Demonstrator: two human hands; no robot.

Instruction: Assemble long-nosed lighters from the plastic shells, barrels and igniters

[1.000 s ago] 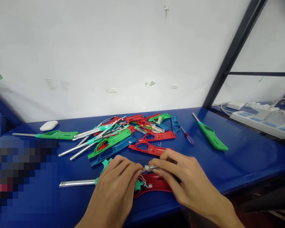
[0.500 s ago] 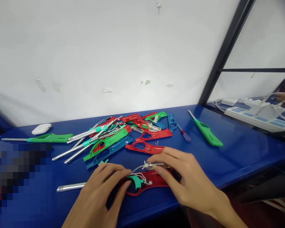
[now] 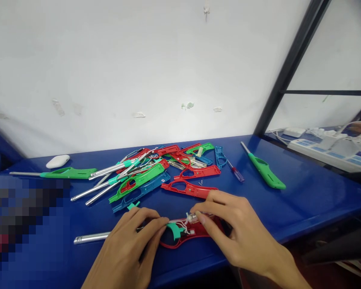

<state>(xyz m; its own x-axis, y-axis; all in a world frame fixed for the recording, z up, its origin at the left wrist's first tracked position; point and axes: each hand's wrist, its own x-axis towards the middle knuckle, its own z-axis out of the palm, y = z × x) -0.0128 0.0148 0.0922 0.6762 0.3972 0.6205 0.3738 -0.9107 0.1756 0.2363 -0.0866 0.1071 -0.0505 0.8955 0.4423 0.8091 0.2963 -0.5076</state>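
Observation:
A red lighter half-shell (image 3: 202, 232) lies open side up near the table's front edge. Its silver barrel (image 3: 92, 238) sticks out to the left, and a teal trigger (image 3: 177, 231) with white wires sits in its ring. My left hand (image 3: 132, 241) is closed around the shell's barrel end, thumb and index finger pinched by the trigger. Between the thumb and fingers of my right hand (image 3: 234, 224) is a clear fuel tank (image 3: 193, 218), held over the shell's handle part. The tank's far end is hidden by my hand.
Behind my hands lies a pile of red, green and blue shells (image 3: 144, 181) with metal barrels. Whole green lighters lie left (image 3: 75, 173) and right (image 3: 265, 170). A screwdriver (image 3: 237, 174), small screws (image 3: 200, 182), a white case (image 3: 57, 161) and a power strip (image 3: 327, 152) are also there.
My right hand has brought the fuel tank slightly lower, closer to the red shell. The thin tube from the tank, raised in an arc before, now lies lower near the trigger.

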